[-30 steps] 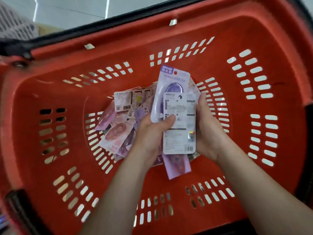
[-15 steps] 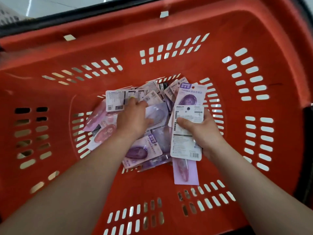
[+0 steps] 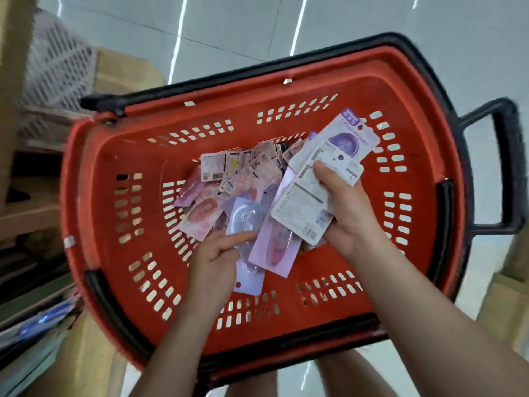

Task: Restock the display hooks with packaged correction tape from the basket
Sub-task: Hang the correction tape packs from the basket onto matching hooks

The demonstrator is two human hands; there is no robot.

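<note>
Evidently the packaged correction tape is being judged light and thin: flat card backs with clear blister bubbles, stiff enough to fan but probably slippery card on card; a hold across the card body or at the hang-hole end is being judged safest, since a blister may dent under a squeeze. A fanned stack is being gripped by the right hand, thumb curled over the front and fingers wrapped behind, at about 2 o'clock in the basket; mostly white printed backs with barcodes are being shown, with one purple front at the top. A single lilac pack is being pinched by the left hand, one finger laid across the blister and the rest curled, at 6 o'clock of the loose pile; its hang hole is pointing toward 6 o'clock. The pile is lying near the middle of the basket floor, pink and purple packs jumbled face up and face down; display hooks are not being shown.
</note>
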